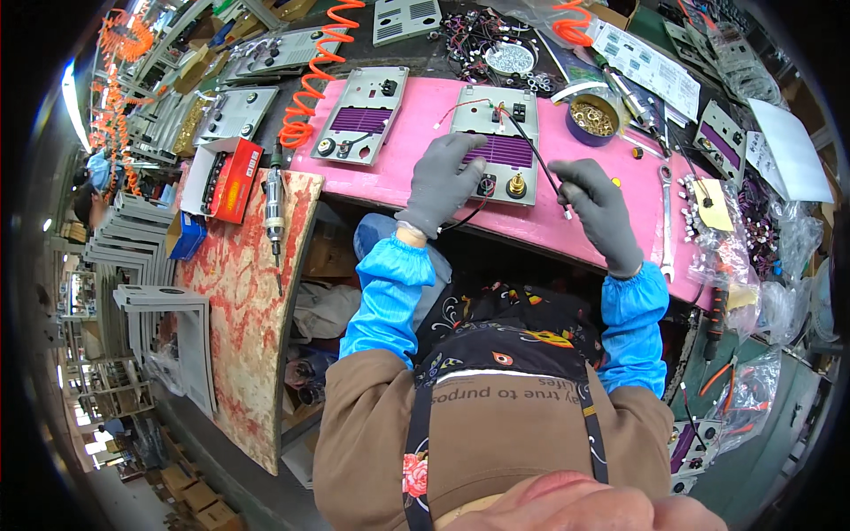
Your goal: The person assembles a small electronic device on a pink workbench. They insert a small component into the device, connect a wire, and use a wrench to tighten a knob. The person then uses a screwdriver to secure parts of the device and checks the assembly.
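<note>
In front of me lies a grey metal panel [525,115] with a purple slotted section, black sockets and a brass terminal [516,185]. My left hand [443,181], in a grey glove, rests on its left edge, fingers stretched out and thumb apart. A short black wire [464,219] curls from the panel's near edge beneath that hand. Right of the panel, my right hand [595,208], also gloved, pinches a black cable [535,152] that runs up to the panel's upper part. A small white connector [567,213] hangs below the fingers. A thin red wire [467,104] loops at the upper left.
A similar panel [361,115] lies left on the pink mat [421,97]. To the right are a bowl of brass nuts [591,122] and a wrench [667,221]. An electric screwdriver [274,208] and a red box [232,186] occupy the board at left. Orange coiled hoses [314,75] hang above.
</note>
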Tool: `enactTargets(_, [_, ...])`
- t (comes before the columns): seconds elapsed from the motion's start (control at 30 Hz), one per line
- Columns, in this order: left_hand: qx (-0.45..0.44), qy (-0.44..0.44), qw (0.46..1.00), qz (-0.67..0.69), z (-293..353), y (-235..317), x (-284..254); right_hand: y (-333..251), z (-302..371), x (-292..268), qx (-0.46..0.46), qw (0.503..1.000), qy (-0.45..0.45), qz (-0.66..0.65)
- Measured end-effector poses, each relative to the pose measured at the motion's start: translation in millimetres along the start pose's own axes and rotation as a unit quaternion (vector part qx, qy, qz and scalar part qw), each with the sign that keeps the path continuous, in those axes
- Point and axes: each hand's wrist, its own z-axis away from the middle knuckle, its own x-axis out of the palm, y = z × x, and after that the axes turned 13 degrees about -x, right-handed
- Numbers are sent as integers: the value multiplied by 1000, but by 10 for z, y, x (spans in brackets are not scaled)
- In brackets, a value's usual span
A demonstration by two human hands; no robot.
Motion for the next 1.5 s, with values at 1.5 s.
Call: enactTargets(1.5, [-254, 18, 964, 79, -230, -669, 102, 27, -151, 463, -15, 977, -2, 213])
